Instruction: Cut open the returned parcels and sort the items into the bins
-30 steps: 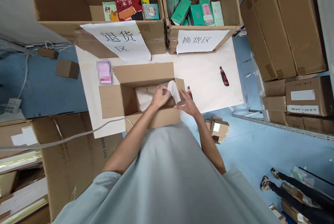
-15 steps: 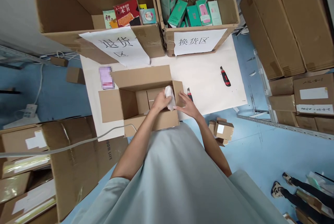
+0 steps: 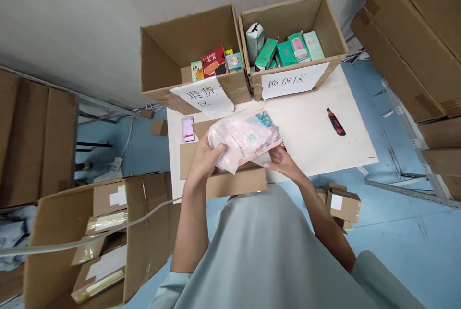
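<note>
A flat, book-like packet (image 3: 247,137) with a pink and blue printed face is up in front of me, partly covered by thin white wrapping. My left hand (image 3: 204,159) grips its left end, thumb on top. At the lower right edge, my right hand (image 3: 286,162) holds it with the fingers partly hidden underneath. Below the packet stands an open cardboard box (image 3: 237,183) with its flaps spread; the packet hides most of its inside. A red and black utility knife (image 3: 284,146) barely shows behind my right hand.
Two large cartons with paper signs stand at the back: one (image 3: 162,90) holds books, the other (image 3: 300,83) green boxes. A phone (image 3: 188,129) and another utility knife (image 3: 336,122) lie on the white table (image 3: 317,155). A cable (image 3: 151,210) crosses at left.
The white-wrapped packet has come up out of the open box and now shows its printed face. My right hand has moved from the box flap to the packet. The view has shifted.
</note>
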Available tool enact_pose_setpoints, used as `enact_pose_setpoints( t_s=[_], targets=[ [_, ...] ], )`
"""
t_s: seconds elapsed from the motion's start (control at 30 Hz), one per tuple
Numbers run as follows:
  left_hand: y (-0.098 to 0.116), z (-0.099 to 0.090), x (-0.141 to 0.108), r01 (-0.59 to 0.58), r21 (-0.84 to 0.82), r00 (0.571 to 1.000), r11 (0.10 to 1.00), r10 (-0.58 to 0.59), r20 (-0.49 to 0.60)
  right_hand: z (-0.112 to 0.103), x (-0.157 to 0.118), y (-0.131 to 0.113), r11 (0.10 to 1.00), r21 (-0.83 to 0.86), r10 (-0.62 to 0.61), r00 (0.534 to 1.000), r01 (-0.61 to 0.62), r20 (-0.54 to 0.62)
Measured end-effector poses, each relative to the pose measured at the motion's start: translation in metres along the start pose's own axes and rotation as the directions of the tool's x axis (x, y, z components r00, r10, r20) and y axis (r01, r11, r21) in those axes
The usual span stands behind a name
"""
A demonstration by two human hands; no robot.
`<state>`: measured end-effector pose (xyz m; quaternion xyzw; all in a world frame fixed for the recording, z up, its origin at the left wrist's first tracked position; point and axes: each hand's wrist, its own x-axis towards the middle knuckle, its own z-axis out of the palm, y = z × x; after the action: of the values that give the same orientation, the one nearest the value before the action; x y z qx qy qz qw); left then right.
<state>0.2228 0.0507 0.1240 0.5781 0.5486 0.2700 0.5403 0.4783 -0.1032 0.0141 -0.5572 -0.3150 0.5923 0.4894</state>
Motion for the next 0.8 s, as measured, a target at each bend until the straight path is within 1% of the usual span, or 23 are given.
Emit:
enact_pose_setpoints(
  t_s=[0.07,0.13,0.17,0.23,0.27,0.33,0.4,0.47,0.53,0.6,0.7,0.8],
  targets=[
    [0.020,0.015,0.000,-0.015,-0.097,1.000,0.995,0.014,-0.008,0.005,-0.005,-0.008,0.997,0.074,0.017,0.998,-0.021,0.055],
    [0.034,0.037,0.005,-0.032,-0.195,0.999,0.980,0.037,0.022,0.008,-0.009,-0.014,0.985,0.159,0.053,0.997,-0.062,0.059],
    [0.039,0.050,0.008,-0.036,-0.235,0.998,0.971,0.048,0.044,0.008,-0.011,-0.016,0.974,0.215,0.056,0.997,-0.064,0.043],
    [0.045,0.077,0.015,-0.044,-0.292,0.994,0.955,0.071,0.084,0.004,-0.013,-0.022,0.947,0.321,0.023,0.999,-0.007,-0.045],
    [0.046,0.091,0.018,-0.050,-0.310,0.991,0.949,0.085,0.099,0.000,-0.015,-0.025,0.932,0.360,-0.002,0.993,0.043,-0.115],
    [0.043,0.120,0.025,-0.074,-0.319,0.985,0.945,0.120,0.127,-0.016,-0.018,-0.033,0.898,0.414,-0.034,0.960,0.152,-0.278],
    [0.034,0.152,0.030,-0.112,-0.297,0.971,0.948,0.168,0.169,-0.038,-0.023,-0.041,0.867,0.444,-0.026,0.912,0.224,-0.409],
    [0.021,0.187,0.032,-0.152,-0.248,0.956,0.957,0.206,0.210,-0.063,-0.029,-0.044,0.855,0.452,0.004,0.868,0.254,-0.496],
    [0.004,0.222,0.031,-0.184,-0.177,0.946,0.967,0.223,0.234,-0.087,-0.034,-0.040,0.868,0.427,0.029,0.833,0.253,-0.552],
    [-0.014,0.256,0.026,-0.212,-0.102,0.943,0.972,0.231,0.237,-0.106,-0.036,-0.030,0.895,0.379,0.037,0.807,0.236,-0.589],
    [-0.043,0.296,0.018,-0.226,-0.025,0.934,0.974,0.224,0.278,-0.127,-0.031,-0.009,0.950,0.271,0.041,0.800,0.154,-0.598],
    [-0.066,0.322,0.011,-0.160,0.064,0.930,0.985,0.128,0.345,-0.139,-0.020,0.013,0.999,0.050,0.029,0.817,0.000,-0.576]
  ],
)
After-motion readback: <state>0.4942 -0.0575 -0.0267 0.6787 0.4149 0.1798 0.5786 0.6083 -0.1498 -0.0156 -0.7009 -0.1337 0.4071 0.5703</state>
